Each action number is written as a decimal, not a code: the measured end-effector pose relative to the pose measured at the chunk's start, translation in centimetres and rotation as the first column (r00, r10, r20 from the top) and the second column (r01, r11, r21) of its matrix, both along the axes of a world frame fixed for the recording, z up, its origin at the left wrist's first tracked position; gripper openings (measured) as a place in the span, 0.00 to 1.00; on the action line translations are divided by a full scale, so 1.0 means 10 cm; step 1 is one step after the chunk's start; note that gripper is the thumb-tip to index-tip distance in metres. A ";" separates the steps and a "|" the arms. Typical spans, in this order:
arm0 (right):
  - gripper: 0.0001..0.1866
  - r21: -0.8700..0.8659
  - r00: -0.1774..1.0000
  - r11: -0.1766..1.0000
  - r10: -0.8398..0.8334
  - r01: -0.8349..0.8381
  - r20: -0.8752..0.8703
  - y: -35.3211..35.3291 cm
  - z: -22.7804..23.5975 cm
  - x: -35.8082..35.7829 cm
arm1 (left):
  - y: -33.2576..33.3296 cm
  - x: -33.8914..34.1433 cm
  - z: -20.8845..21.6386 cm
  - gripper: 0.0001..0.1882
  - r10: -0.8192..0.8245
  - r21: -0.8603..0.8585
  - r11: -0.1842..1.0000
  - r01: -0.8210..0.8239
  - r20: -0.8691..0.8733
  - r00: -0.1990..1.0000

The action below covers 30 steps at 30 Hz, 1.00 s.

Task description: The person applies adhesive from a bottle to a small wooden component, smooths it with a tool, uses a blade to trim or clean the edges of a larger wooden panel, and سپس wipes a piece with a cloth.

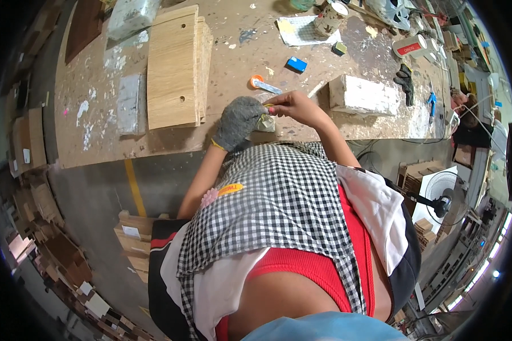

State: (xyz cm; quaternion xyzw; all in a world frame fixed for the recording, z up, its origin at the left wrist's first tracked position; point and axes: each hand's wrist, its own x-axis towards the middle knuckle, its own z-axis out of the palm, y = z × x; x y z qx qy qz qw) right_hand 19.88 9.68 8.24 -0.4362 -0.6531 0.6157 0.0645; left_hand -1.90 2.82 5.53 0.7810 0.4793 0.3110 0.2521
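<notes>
My left hand (236,122), in a grey knitted glove with a yellow cuff edge, is closed at the near edge of the worktable (233,62). Against its fingertips my bare right hand (294,108) pinches with thumb and forefinger. A small yellowish bit shows between the two hands, too small to name. Just below them is a crumpled whitish piece (265,124), partly hidden by the glove. Beyond the fingers lies a tool with an orange round end and a pale flat strip (267,86). To the left stands a stack of light wood boards (172,71), the top one with two holes.
A paint-spattered white block (364,95) lies right of my hands. Farther off are a blue block (296,64), a stained cup (331,18) on paper, and a red-and-white cup (409,46). A dark glove (405,84) and a fan (442,203) are at the right.
</notes>
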 end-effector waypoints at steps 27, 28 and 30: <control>0.02 0.017 0.890 0.908 -0.407 0.419 -0.204 -0.45 -0.48 -0.22 | -0.04 0.09 -0.28 0.09 0.661 -0.781 0.615 -0.112 0.432 0.613; 0.04 0.057 0.881 0.892 -0.431 0.448 -0.195 -0.44 -0.45 -0.22 | -0.03 0.09 -0.27 0.09 0.660 -0.779 0.617 -0.110 0.436 0.612; 0.06 0.096 0.871 0.874 -0.454 0.476 -0.185 -0.40 -0.39 -0.21 | -0.05 0.11 -0.21 0.11 0.619 -0.687 0.687 -0.237 0.382 0.686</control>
